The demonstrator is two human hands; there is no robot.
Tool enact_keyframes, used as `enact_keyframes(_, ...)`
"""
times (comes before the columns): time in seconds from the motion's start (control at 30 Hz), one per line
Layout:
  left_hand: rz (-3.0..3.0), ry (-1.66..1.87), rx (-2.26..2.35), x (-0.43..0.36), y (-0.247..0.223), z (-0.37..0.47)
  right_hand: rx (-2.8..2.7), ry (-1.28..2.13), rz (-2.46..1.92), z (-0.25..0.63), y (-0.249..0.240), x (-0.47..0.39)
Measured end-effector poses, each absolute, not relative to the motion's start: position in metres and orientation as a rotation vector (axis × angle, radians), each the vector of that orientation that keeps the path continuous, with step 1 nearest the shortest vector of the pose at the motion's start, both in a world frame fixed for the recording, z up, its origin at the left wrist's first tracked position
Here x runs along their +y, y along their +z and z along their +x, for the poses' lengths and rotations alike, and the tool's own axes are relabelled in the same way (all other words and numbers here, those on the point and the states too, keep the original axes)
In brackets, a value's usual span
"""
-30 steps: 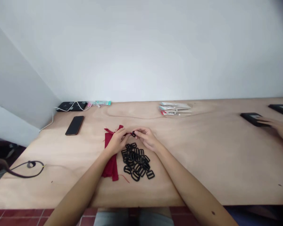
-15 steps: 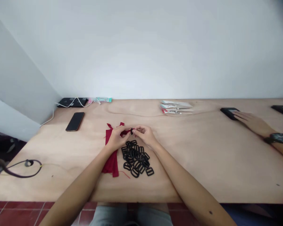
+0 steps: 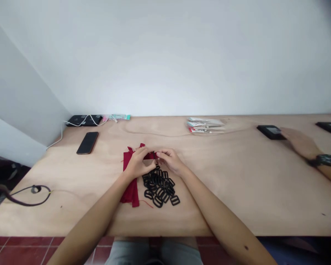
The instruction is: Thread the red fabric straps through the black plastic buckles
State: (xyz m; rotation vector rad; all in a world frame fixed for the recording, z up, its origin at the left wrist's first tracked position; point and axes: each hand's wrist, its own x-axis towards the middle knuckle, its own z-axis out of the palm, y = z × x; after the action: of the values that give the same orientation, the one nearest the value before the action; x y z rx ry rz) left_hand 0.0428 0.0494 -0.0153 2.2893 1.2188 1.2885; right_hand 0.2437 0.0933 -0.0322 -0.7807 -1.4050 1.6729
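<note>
My left hand [image 3: 139, 163] is curled around a red fabric strip [image 3: 149, 156], its thumb pointing right beneath the strip. The fingers of my right hand [image 3: 170, 161] pinch at a small black strap slider [image 3: 154, 152], which is mostly hidden where the strip meets it. Below both hands lies a loose pile of black strap sliders [image 3: 160, 186], several of them overlapping. More red fabric [image 3: 130, 193] is spread flat beside the pile, partly under my left wrist, with a loose red thread at its lower end.
A phone [image 3: 87, 142] lies at left, near a black box [image 3: 82, 120] with a white cable. Packaged items [image 3: 205, 125] sit against the wall. At right, another person's hand [image 3: 300, 142] is beside a black device [image 3: 271, 132]. A dark cable loop [image 3: 30, 203] crosses the left edge.
My left thumb has moved down, away from the slider, and more of the red strip shows between my hands. The other person's hand has slid right off the black device.
</note>
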Motion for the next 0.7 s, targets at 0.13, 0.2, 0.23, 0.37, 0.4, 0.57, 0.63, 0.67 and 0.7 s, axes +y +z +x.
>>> enact_keyframes(0.13, 2.25, 1.302, 1.332, 0.05, -0.017, 0.037, -1.113, 1.676, -0.744, 0.249, -0.027, 0.097)
enact_keyframes(0.2, 2.235, 1.32, 1.341, 0.051, -0.015, 0.034, -0.95, 1.675, -0.728, 0.254, -0.024, 0.099)
enact_keyframes(0.23, 2.228, 1.331, 1.341, 0.051, -0.014, 0.033, -0.888, 1.676, -0.717, 0.256, -0.022, 0.101)
enact_keyframes(0.37, 2.188, 1.364, 1.333, 0.052, -0.009, 0.035, -0.804, 1.72, -0.645, 0.265, -0.013, 0.101)
enact_keyframes(0.4, 2.173, 1.363, 1.334, 0.052, -0.009, 0.036, -0.819, 1.732, -0.637, 0.265, -0.011, 0.1)
enact_keyframes(0.57, 2.109, 1.357, 1.311, 0.052, -0.014, 0.039, -0.913, 1.767, -0.634, 0.258, -0.009, 0.093)
enact_keyframes(0.63, 2.088, 1.368, 1.303, 0.053, -0.015, 0.039, -0.966, 1.765, -0.629, 0.253, -0.012, 0.092)
enact_keyframes(0.67, 2.082, 1.364, 1.298, 0.053, -0.015, 0.038, -0.998, 1.758, -0.637, 0.251, -0.014, 0.092)
enact_keyframes(0.7, 2.082, 1.359, 1.289, 0.052, -0.014, 0.038, -1.03, 1.745, -0.657, 0.249, -0.016, 0.092)
